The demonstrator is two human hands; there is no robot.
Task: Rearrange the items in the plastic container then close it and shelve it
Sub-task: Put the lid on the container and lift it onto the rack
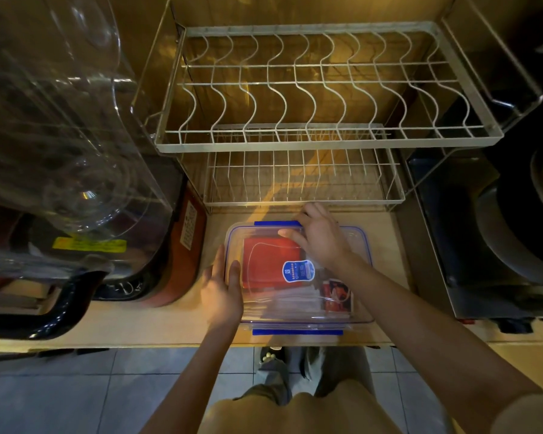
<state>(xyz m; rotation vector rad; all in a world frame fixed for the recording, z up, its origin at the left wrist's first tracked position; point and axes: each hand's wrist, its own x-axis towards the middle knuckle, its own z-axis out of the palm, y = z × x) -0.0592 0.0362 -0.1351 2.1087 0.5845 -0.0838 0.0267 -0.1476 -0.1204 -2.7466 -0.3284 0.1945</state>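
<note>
Right hand [318, 238] lies on the lid [298, 270] at its far edge, fingers curled over the rear blue latch [278, 223]; left hand [221, 288], fingers straight, presses the plastic container [298, 321] from its left side. Container sits on the wooden counter [157, 321], just before the wire rack [295, 180], red packets [271, 263] inside. Risk, as judged: uneven latching may leave the lid unsealed or make the container slide.

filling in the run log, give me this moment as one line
stage: closing | lid: on plastic container | left hand: flat on left side | right hand: at far blue clip | near clip: unlatched
</note>
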